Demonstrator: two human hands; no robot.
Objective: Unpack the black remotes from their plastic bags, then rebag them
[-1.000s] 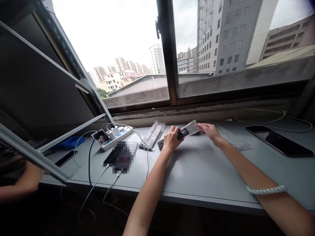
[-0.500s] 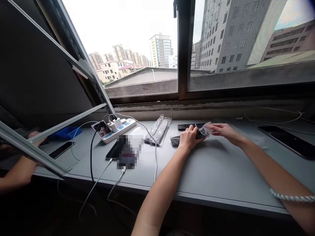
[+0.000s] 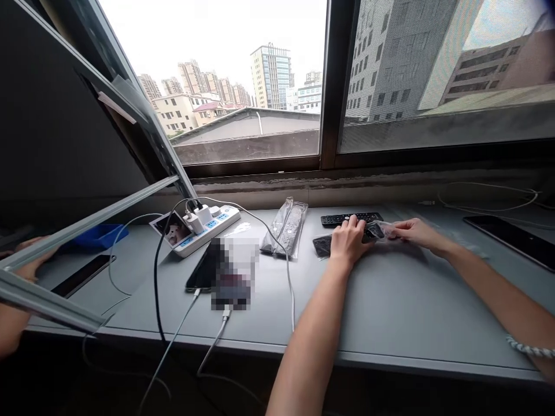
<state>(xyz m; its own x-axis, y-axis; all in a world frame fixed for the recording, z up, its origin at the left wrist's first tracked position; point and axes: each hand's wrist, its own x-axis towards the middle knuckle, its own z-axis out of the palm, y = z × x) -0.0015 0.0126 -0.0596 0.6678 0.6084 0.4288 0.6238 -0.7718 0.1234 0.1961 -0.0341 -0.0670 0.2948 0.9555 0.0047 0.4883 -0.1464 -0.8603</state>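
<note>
The grey table (image 3: pixel 411 312) bears a blue tray (image 3: pixel 103 236), a dark phone (image 3: pixel 83 277) and a white power strip (image 3: pixel 203 238) towards the left. Clear-bagged packages (image 3: pixel 291 232) lie near its middle; farther right are a black remote (image 3: pixel 332 221), a dark wrapped item (image 3: pixel 321 246) and a flat black device (image 3: pixel 507 236).

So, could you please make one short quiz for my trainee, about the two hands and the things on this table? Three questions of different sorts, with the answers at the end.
1. Multiple choice. What do the fingers of the right hand pinch?
A) a charging cable
B) clear plastic
C) the blue tray
2. True or false. The uncovered remote control lies nearer the window than the plastic-wrapped dark object under the left hand.
3. Fill in one word. The coiled band is worn on the ____ arm.

Key: 1. B; 2. True; 3. right
</note>
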